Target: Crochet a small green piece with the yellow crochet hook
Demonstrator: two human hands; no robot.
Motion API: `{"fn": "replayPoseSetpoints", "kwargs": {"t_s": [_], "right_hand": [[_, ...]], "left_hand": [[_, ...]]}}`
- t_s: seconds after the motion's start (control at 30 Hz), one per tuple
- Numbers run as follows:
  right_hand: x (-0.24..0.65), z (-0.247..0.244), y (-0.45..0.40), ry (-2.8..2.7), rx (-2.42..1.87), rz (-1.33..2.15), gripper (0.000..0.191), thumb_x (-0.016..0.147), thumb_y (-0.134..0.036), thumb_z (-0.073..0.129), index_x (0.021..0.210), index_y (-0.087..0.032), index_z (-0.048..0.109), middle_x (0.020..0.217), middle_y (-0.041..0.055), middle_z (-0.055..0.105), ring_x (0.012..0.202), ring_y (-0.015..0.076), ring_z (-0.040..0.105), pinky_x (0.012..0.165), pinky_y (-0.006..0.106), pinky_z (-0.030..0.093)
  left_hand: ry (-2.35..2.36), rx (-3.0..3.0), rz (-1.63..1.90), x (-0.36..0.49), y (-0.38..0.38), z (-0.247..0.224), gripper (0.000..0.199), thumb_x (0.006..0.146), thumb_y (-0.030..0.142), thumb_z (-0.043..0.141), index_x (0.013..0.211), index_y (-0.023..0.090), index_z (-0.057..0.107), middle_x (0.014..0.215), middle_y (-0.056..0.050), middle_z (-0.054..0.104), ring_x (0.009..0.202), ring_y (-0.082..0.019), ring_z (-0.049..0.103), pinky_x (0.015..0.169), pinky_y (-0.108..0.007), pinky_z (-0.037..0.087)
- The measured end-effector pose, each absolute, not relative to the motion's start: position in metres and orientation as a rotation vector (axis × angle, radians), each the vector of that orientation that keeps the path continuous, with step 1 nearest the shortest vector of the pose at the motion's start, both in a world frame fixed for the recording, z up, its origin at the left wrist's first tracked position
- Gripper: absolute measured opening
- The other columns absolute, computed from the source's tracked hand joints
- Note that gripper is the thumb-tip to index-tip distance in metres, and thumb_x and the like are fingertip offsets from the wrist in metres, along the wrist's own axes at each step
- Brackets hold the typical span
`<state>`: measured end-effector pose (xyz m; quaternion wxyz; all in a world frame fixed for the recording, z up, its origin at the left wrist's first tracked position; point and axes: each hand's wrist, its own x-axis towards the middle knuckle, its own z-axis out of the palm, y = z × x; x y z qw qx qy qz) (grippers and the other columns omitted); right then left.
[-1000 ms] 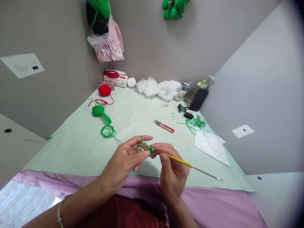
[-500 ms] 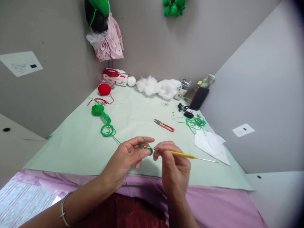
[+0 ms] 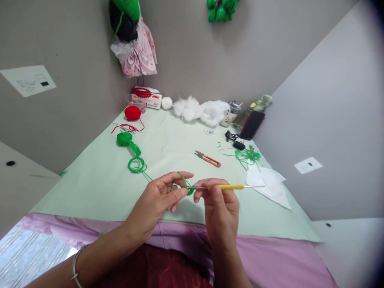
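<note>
In right grip (image 3: 222,210), crochet hook (image 3: 229,187) sideways, pointing left

One camera, worn on the person's head, looks forward and down across the table (image 3: 90,188), with dark red cloth (image 3: 150,264) at the frame's bottom edge. The left hand (image 3: 156,198) and right hand (image 3: 222,204) lie near it, below mid-frame — beyond them, the wide view reaches the back wall (image 3: 186,52) and right-hand wall (image 3: 327,108).

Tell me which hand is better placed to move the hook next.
Probably your right hand: it grips the yellow-handled hook, its tip at the small green piece. Your left hand pinches that piece.
</note>
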<state>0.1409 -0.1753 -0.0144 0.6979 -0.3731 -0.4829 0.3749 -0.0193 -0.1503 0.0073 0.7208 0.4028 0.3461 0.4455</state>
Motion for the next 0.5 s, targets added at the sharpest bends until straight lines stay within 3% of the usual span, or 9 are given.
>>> {"fn": "replayPoseSetpoints", "kwargs": {"t_s": [0.13,0.37,0.5], "right_hand": [[0.141,-0.013,-0.179,-1.119,-0.839,0.803,0.022,0.107,-0.028,0.054,0.1,-0.022,0.074,0.091,0.0039,0.08,0.066,0.0139,0.073,0.063,0.029,0.061],[0.143,-0.016,-0.189,-1.5,-0.936,0.279,0.028,0.104,-0.011,0.051,0.116,-0.025,0.071,0.099,0.0051,0.079,0.086,0.0186,0.075,0.076,0.035,0.061],[0.144,-0.019,-0.188,-1.702,-0.931,0.067,0.026,0.101,-0.011,0.054,0.118,-0.023,0.07,0.107,0.0104,0.079,0.096,0.0208,0.077,0.076,0.034,0.063]], "left_hand": [[0.773,0.902,0.993,-0.02,-0.151,0.011,0.025,0.085,0.031,0.084,0.108,0.024,0.084,0.081,0.003,0.063,0.056,-0.007,0.039,0.052,-0.023,0.033],[0.846,1.0,1.0,-0.021,-0.151,0.005,0.033,0.085,0.035,0.084,0.116,0.024,0.082,0.078,0.003,0.06,0.059,-0.009,0.042,0.055,-0.025,0.033],[0.858,0.988,1.037,-0.019,-0.15,0.004,0.038,0.084,0.035,0.086,0.12,0.025,0.079,0.08,0.004,0.058,0.06,-0.009,0.042,0.056,-0.024,0.033]]}}
